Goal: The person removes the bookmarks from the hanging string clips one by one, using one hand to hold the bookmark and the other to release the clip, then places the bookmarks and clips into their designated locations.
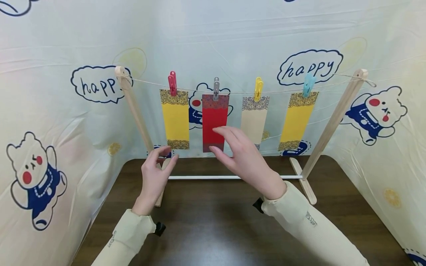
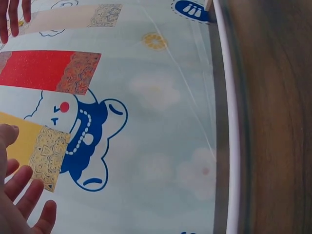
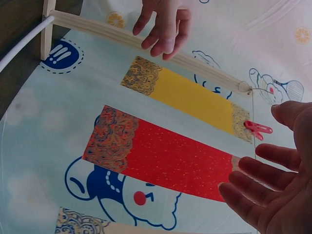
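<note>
Four-sided paper strips hang from a string by clothespins: a yellow strip [image 1: 176, 120] under a red clothespin [image 1: 172, 83], a red strip [image 1: 214, 123] under a grey clothespin [image 1: 216, 88], a cream strip [image 1: 253, 120] under a yellow clothespin [image 1: 258, 89], and another yellow strip [image 1: 297, 120] under a light blue clothespin [image 1: 309, 85]. My left hand [image 1: 154, 173], fingers loosely bent and holding nothing, is just below the left yellow strip. My right hand [image 1: 244, 157] holds nothing either; in the head view it overlaps the red and cream strips, with thumb and fingers apart.
The string [image 1: 149, 82] runs between two wooden posts [image 1: 336, 122]. A white rod [image 1: 203, 177] joins their feet [image 1: 304, 184] on the dark brown table [image 1: 213, 221]. Behind and at both sides hangs a pale printed cloth [image 1: 199, 44] with bears and lettering.
</note>
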### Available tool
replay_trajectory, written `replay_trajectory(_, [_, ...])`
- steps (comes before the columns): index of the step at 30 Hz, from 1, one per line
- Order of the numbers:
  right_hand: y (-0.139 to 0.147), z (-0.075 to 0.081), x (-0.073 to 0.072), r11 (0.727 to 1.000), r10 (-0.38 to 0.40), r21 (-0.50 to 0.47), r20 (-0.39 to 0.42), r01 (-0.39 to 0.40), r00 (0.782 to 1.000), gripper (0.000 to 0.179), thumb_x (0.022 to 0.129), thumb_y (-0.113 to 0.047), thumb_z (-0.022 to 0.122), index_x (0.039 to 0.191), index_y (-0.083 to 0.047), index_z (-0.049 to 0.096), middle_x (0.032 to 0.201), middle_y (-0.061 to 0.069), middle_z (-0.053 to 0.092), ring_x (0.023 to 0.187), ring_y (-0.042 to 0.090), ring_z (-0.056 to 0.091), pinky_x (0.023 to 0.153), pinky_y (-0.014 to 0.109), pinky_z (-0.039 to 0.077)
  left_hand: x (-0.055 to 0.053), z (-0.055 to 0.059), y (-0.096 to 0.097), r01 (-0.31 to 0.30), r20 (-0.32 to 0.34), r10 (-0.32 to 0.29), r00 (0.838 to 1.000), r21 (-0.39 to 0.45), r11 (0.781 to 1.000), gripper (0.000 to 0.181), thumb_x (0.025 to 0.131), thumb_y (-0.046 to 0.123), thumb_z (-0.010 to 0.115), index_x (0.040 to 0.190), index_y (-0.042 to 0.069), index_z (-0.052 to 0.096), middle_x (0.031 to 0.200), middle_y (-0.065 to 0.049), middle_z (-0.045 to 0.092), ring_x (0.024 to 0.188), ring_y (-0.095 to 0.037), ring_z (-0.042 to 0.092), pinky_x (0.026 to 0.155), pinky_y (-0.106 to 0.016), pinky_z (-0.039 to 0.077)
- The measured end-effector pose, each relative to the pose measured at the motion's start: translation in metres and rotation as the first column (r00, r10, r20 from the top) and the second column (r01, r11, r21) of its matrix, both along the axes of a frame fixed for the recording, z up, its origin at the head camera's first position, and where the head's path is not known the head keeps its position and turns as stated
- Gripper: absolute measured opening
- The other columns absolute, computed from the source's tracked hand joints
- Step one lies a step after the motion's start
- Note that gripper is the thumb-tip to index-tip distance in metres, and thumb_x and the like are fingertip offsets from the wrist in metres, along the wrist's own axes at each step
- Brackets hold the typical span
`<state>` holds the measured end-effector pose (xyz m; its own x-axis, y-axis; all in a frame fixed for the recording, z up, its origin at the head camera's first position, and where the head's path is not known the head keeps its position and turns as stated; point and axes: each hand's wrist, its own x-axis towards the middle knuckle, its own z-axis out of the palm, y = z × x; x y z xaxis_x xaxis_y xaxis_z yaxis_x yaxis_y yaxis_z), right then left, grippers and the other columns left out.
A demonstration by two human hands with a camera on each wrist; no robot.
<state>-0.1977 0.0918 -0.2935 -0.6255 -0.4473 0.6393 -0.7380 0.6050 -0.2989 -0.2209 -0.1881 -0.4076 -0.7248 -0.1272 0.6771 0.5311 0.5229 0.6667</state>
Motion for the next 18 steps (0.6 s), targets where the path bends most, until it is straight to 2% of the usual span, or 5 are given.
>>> replay_trajectory(4, [-0.005,0.007,-0.002,1.000,0.010,-0.010,-0.006,-0.010,1.000,0.055,0.093,-0.026,0.080,0.141,-0.007,0.060,0.139,0.011,0.062,0.127,0.024,0.059,0.099,0.040,0.057,-0.004,0.005,0.000,0.006,-0.007,-0.005,1.000,0.029,1.000,0.036,0.091,0.011,0.082,0.123,0.000,0.069,0.113,-0.014,0.071,0.104,-0.029,0.064,0.084,-0.024,0.051])
replay_trajectory(11, [-0.014,0.018,-0.005,0.999,0.020,-0.032,0.002,-0.020,1.000,0.051,0.095,-0.022,0.078,0.140,-0.007,0.060,0.139,0.011,0.063,0.126,0.022,0.060,0.097,0.036,0.058,-0.010,0.014,0.000,0.016,0.008,-0.017,1.000,0.094,0.995,0.034,0.093,0.013,0.081,0.123,0.002,0.071,0.114,-0.014,0.071,0.104,-0.021,0.064,0.085,-0.017,0.050])
replay_trajectory(15, [-0.019,0.024,-0.007,0.999,0.026,-0.045,0.010,-0.026,1.000,0.048,0.096,-0.021,0.077,0.139,-0.006,0.061,0.137,0.011,0.064,0.124,0.023,0.061,0.093,0.037,0.060,-0.012,0.020,0.001,0.022,0.036,-0.027,0.999,0.137,0.990,0.034,0.093,0.010,0.080,0.125,0.002,0.069,0.116,-0.017,0.070,0.106,-0.027,0.064,0.086,-0.017,0.050])
replay_trajectory(18, [-0.023,0.028,-0.009,0.998,0.028,-0.051,0.010,-0.027,1.000,0.047,0.097,-0.022,0.076,0.138,-0.006,0.061,0.136,0.012,0.064,0.123,0.023,0.062,0.091,0.036,0.061,-0.010,0.030,0.005,0.017,0.039,-0.024,0.999,0.175,0.984,0.035,0.094,0.006,0.078,0.126,-0.003,0.067,0.118,-0.022,0.067,0.108,-0.034,0.062,0.087,-0.018,0.050])
